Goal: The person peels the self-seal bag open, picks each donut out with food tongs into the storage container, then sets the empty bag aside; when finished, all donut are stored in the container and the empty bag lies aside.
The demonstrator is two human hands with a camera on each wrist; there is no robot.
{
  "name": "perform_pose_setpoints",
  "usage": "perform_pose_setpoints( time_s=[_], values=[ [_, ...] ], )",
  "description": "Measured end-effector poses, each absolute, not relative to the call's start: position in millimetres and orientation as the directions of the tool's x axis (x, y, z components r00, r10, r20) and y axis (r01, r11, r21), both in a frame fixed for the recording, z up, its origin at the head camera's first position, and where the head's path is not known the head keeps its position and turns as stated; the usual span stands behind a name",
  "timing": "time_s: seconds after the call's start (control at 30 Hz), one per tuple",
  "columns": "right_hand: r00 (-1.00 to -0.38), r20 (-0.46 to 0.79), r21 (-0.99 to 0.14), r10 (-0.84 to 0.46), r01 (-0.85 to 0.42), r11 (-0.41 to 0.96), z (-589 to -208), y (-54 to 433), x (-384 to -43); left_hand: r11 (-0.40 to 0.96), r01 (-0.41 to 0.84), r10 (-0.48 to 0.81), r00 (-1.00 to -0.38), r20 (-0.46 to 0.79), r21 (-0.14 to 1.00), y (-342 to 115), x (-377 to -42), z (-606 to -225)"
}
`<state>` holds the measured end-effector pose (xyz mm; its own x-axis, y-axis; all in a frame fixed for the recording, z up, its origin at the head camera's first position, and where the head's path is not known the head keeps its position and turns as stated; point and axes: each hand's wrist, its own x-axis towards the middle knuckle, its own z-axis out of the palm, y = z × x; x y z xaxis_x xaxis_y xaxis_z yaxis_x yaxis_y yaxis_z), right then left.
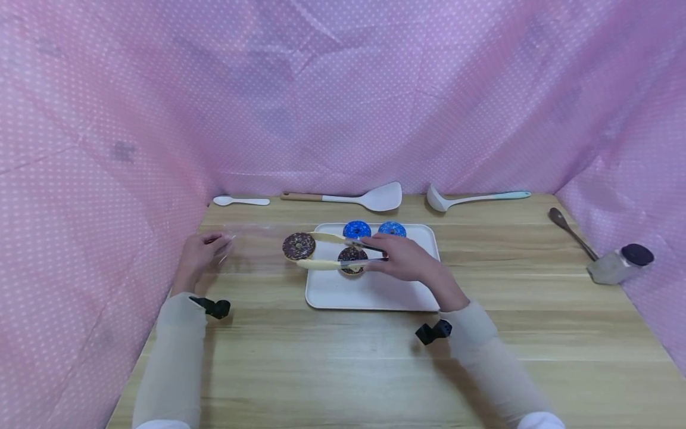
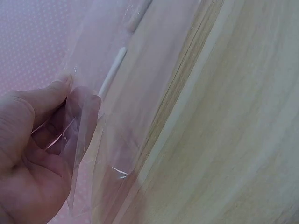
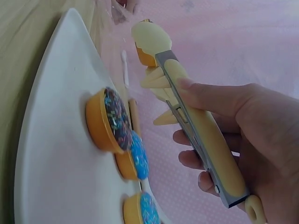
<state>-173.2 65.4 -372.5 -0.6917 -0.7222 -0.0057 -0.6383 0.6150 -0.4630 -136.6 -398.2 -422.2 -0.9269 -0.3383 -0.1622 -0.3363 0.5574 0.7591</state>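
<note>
My right hand point(image 1: 402, 257) grips yellow-and-grey tongs point(image 3: 205, 140), with fingers and thumb wrapped round the handles. Between the tong tips is a doughnut point(image 1: 298, 246) with chocolate icing and sprinkles, held just past the left edge of the white tray point(image 1: 327, 297). A second chocolate doughnut point(image 3: 110, 121) sits on the tray beneath the tongs. Two blue-iced doughnuts point(image 1: 356, 230) stand at the tray's back. At the left, my left hand point(image 1: 199, 257) pinches the edge of a clear plastic bag point(image 2: 128, 121) between thumb and fingers. The bag's far end is hard to make out.
Along the back lie a small white spoon point(image 1: 241, 201), a white spatula point(image 1: 375, 198) with a wooden handle end, and a white ladle point(image 1: 439, 201). To the right are a dark spoon point(image 1: 570, 229) and a black-lidded jar point(image 1: 616, 266). A pink dotted curtain point(image 1: 343, 95) surrounds the table.
</note>
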Motion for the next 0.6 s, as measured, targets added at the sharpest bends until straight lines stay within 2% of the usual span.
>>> perform_pose_setpoints(
  time_s=[0.27, 0.6],
  values=[
    [-0.721, 0.057, -0.463, -0.69, -0.631, 0.622, -375, 101, -173, 0.553, -0.353, -0.332, -0.924, -0.189, 0.755, -398, -135, -422],
    [-0.794, 0.052, -0.494, -0.606, -0.548, 0.675, -375, 146, -167, 0.559, -0.343, -0.34, -0.925, -0.169, 0.755, -403, -136, -423]
  ],
)
